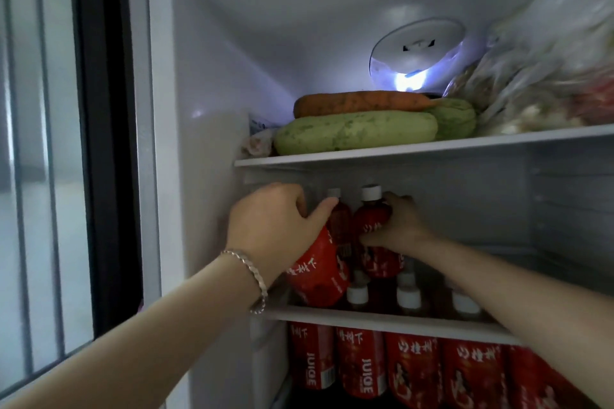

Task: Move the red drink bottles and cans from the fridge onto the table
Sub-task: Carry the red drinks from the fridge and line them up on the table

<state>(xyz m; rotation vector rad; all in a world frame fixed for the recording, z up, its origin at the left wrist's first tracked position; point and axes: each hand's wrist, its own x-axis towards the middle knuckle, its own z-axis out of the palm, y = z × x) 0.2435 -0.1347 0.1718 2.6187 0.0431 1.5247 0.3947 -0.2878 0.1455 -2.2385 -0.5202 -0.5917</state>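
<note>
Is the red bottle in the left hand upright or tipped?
Tipped: the red plastic drink bottle gripped by the left hand leans, its label text slanting.

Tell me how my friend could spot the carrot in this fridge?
Look at the fridge's top shelf, under the glowing light. Two pale green squashes lie there, and the carrot rests on top of them. It is the only orange thing, long and thin.
</note>
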